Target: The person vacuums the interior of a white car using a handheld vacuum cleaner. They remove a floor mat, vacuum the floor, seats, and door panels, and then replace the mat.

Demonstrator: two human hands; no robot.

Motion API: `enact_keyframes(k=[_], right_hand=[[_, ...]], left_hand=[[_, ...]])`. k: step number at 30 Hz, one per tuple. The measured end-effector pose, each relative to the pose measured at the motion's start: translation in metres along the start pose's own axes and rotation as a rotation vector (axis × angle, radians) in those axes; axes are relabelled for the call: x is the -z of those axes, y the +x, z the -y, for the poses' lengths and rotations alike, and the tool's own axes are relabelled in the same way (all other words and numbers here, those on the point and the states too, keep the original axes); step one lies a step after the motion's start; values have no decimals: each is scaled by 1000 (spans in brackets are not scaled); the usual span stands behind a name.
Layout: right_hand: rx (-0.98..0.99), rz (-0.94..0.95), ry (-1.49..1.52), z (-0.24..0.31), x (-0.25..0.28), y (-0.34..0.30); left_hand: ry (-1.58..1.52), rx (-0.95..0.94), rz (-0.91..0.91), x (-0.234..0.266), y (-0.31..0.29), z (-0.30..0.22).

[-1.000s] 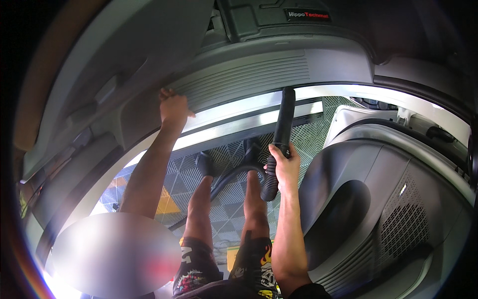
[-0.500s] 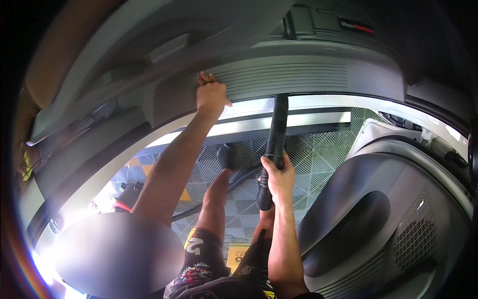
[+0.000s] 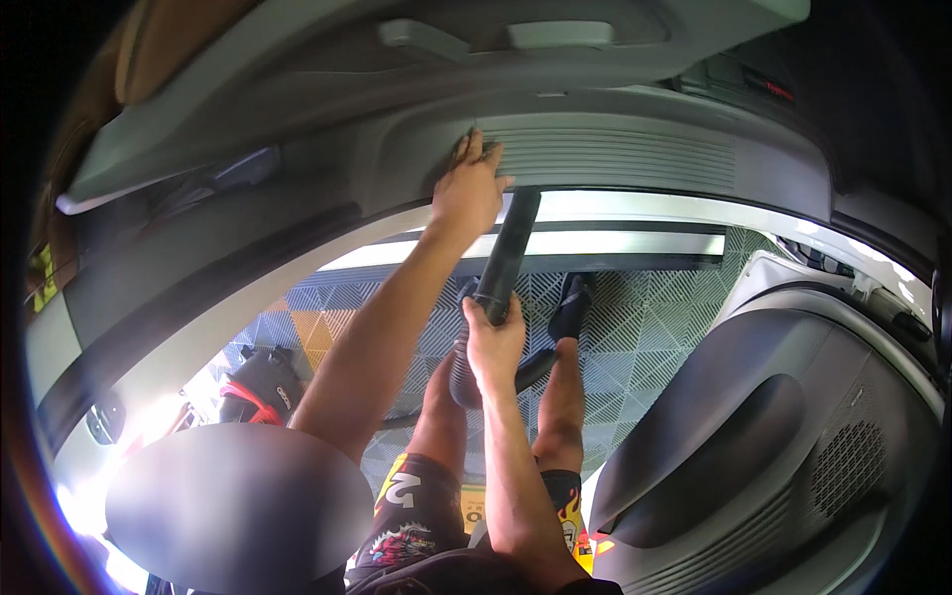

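Note:
My right hand (image 3: pixel 494 342) is wrapped around a black vacuum hose (image 3: pixel 510 243) where its stiff tube meets the ribbed part. The tube's far end meets the edge of the car's ribbed grey sill trim (image 3: pixel 615 154); the mouth itself is hard to make out there. Fingers apart, my left hand (image 3: pixel 470 188) rests on the left end of that trim, just left of the tube's end. It holds nothing.
An open car door (image 3: pixel 694 426) with a dark inner panel fills the right side. Beyond the trim is a grey seat base (image 3: pixel 535 64). A white side step (image 3: pixel 635 243) runs below the sill. A black bag-like object with a red part (image 3: pixel 260 392) stands on the tiled floor at left.
My left hand has slid right along the trim, its fingers now more stretched. My right hand and the hose have shifted left, with the tube more tilted. Both feet now show below.

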State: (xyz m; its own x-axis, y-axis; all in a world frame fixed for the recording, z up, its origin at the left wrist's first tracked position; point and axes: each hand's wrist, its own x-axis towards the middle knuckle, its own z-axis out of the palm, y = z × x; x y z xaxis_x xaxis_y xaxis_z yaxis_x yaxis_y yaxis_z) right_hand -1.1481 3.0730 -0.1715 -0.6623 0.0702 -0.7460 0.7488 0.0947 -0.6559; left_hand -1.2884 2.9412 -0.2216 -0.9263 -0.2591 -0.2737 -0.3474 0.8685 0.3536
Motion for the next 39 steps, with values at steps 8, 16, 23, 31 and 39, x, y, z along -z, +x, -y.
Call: enact_keyframes(k=[8, 16, 23, 31, 39], right_hand=[[-169, 189, 225, -9, -40, -27], [-403, 428, 408, 24, -34, -59], [-121, 772, -104, 16, 92, -160], [321, 678, -225, 15, 192, -329], [-146, 1273, 84, 53, 202, -348]], left_hand=[[-501, 187, -102, 70, -173, 55], [-588, 481, 43, 97, -294, 92], [-1723, 711, 13, 115, -307, 59], [-2312, 456, 174, 210, -328, -54], [-2510, -254, 239, 268, -398, -32]])
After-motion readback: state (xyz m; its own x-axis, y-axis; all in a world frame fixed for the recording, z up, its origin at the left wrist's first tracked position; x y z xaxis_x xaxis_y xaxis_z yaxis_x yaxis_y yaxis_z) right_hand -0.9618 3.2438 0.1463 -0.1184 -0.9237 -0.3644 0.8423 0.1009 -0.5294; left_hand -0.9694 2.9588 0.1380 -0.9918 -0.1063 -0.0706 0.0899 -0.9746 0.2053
